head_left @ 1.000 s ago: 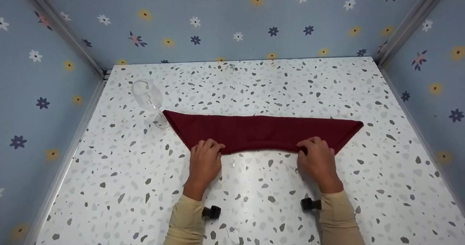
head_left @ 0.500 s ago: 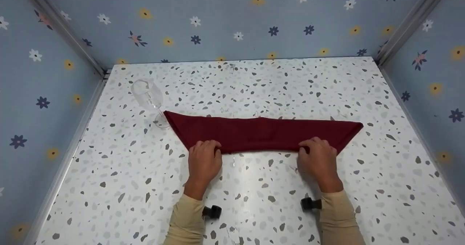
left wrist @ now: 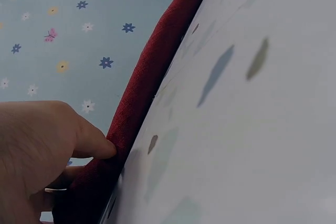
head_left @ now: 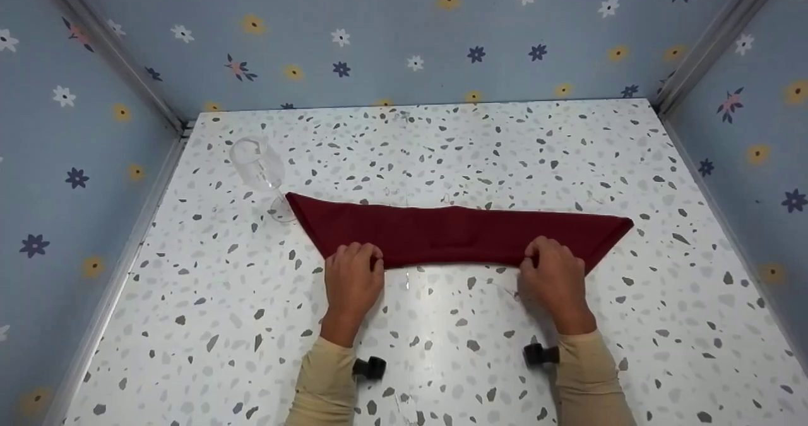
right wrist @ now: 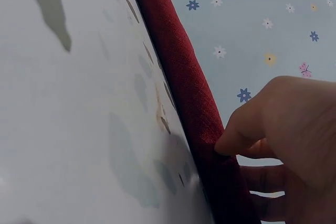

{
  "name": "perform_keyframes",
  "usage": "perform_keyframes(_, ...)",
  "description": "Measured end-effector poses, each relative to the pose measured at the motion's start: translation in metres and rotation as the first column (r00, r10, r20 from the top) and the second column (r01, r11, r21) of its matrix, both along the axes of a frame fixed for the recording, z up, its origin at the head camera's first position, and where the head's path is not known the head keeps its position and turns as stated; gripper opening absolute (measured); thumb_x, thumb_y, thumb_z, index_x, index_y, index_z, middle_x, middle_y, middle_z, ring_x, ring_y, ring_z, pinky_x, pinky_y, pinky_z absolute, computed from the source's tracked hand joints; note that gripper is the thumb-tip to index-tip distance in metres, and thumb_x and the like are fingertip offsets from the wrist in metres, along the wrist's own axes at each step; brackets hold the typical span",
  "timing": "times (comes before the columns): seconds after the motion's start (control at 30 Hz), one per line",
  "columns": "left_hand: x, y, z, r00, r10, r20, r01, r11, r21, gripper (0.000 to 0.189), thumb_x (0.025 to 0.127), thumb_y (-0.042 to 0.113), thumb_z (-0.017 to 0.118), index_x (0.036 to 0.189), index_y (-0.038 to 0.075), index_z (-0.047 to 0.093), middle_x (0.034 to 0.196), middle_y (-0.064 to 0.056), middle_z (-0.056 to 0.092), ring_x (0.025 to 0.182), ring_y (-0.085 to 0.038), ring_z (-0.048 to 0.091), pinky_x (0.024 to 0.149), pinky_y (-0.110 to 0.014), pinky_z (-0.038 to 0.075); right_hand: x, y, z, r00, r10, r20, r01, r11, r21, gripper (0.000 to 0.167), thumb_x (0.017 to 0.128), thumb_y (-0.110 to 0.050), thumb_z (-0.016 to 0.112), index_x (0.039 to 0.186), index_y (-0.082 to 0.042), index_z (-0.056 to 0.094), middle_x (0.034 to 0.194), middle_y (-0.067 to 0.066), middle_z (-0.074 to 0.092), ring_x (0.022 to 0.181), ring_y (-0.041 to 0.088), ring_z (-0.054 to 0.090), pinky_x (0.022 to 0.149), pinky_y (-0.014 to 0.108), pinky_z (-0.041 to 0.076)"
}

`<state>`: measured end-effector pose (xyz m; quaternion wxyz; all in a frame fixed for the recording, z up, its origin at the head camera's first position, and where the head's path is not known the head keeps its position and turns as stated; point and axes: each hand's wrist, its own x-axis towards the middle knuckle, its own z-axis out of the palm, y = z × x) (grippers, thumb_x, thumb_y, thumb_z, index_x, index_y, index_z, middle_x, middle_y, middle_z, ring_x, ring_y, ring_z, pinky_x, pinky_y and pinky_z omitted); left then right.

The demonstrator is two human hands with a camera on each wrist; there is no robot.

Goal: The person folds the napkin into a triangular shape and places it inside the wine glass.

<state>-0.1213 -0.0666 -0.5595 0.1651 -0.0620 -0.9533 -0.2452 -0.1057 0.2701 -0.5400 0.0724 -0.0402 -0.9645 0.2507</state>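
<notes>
A dark red cloth napkin (head_left: 454,233), folded into a long band with slanted ends, lies across the speckled table. Its near edge forms a thick roll, seen closely in the left wrist view as a red fold (left wrist: 152,66). My left hand (head_left: 353,281) pinches this edge near its left end, thumb against the roll and fingers curled over the top. Near the right end, my right hand (head_left: 554,281) pinches the same edge; the right wrist view shows its thumb (right wrist: 239,135) pressed on the roll. The fingertips on top are partly hidden.
A clear wine glass (head_left: 259,164) stands at the left, its foot right beside the napkin's far left corner. Blue flowered panels (head_left: 404,41) enclose the speckled table (head_left: 454,363) at the back and both sides.
The napkin's near edge has straightened from a slight arch, and its far edge has come slightly nearer. Both hands have curled their fingers a little further in, staying at nearly the same places.
</notes>
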Motion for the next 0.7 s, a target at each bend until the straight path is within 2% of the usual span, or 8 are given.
perform_keyframes(0.17, 0.0009, -0.0002, -0.0009, 1.0, 0.006, -0.018, -0.006, 1.0, -0.007, 0.004, 0.086, 0.013, 0.076, 0.09, 0.011, 0.075, 0.093, -0.006, 0.066, 0.09, -0.028, 0.057, 0.084, -0.047, 0.045, 0.0014, 0.0005, -0.0013, 0.998, 0.01, -0.056, -0.009, 1.0, 0.018, 0.01, 0.092, -0.011, 0.061, 0.094, -0.007, 0.07, 0.093, 0.01, 0.063, 0.089, 0.033, 0.058, 0.081, 0.057, 0.043)
perform_keyframes(0.33, 0.0015, -0.0004, -0.0006, 1.0, -0.003, -0.013, 0.003, 1.0, -0.018, 0.007, 0.086, 0.012, 0.072, 0.091, 0.011, 0.076, 0.1, -0.007, 0.063, 0.097, -0.029, 0.054, 0.093, -0.05, 0.041, 0.0022, 0.0013, -0.0008, 0.998, 0.007, -0.062, -0.006, 1.0, 0.021, 0.016, 0.091, -0.014, 0.064, 0.098, -0.007, 0.075, 0.104, 0.013, 0.065, 0.101, 0.037, 0.058, 0.085, 0.061, 0.04)
perform_keyframes(0.53, 0.0028, -0.0013, -0.0008, 0.999, -0.031, -0.031, 0.03, 0.999, -0.03, 0.016, 0.081, 0.006, 0.07, 0.095, 0.011, 0.077, 0.103, -0.008, 0.061, 0.102, -0.03, 0.051, 0.098, -0.053, 0.038, 0.0036, 0.002, 0.0013, 0.999, 0.021, -0.025, -0.02, 0.999, 0.025, 0.025, 0.088, -0.02, 0.067, 0.108, -0.008, 0.075, 0.113, 0.015, 0.064, 0.109, 0.038, 0.055, 0.095, 0.063, 0.034)
perform_keyframes(0.7, 0.0004, -0.0027, -0.0036, 0.997, -0.031, -0.069, 0.03, 0.999, -0.01, 0.015, 0.083, 0.005, 0.074, 0.097, 0.012, 0.078, 0.102, -0.006, 0.064, 0.102, -0.031, 0.054, 0.1, -0.053, 0.038, 0.0039, 0.0029, 0.0022, 0.999, 0.042, 0.003, -0.042, 0.998, 0.045, 0.029, 0.088, -0.015, 0.069, 0.116, -0.007, 0.072, 0.118, 0.019, 0.061, 0.114, 0.041, 0.052, 0.106, 0.068, 0.025)
